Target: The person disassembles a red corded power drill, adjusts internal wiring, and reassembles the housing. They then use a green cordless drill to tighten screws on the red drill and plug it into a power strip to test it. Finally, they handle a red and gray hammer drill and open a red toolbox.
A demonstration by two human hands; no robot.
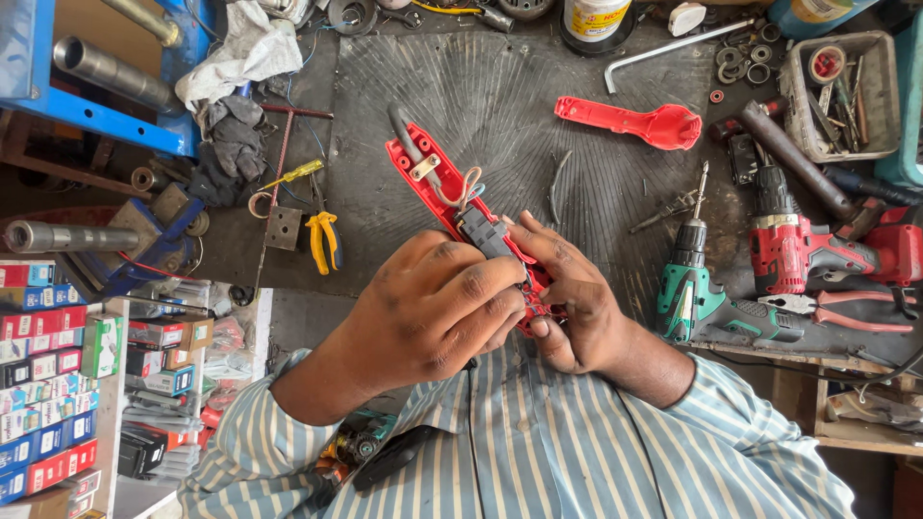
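Left hand [437, 303] is curled closed over the lower end of the red tool housing half [452, 207], fingers wrapped across the top, pinning it above the lap so the open cavity faces up. Right hand [567, 308] is cupped underneath and beside it, thumb pressed at the black switch block [484, 234] sitting in the cavity; fingers closed on the shell's edge. Both hands grip the same piece, so it's steadied from two sides and the internals stay exposed.

Housing is tilted, its far end pointing up-left over the desk [510, 106]. Thin wires [463, 187] loop out of the switch, and a black cord stub [402, 130] leaves the top end.

The matching red cover half [635, 122] lies well apart on the ribbed mat, inside up, with bare mat around it. A loose dark strip [558, 183] lies just right of the housing.

Right side is crowded: green cordless drill [697, 284] near the right wrist, red cordless drill [803, 245] beside it, red-handled pliers [836, 312] at the desk edge. Left side: yellow-handled pliers [324, 240] and a blue bench vise [106, 235] at the edge. Grey parts tray [798, 115] and hex key [673, 45] sit at the far edge.

Open room is mostly the mat centre, straight ahead of the hands.
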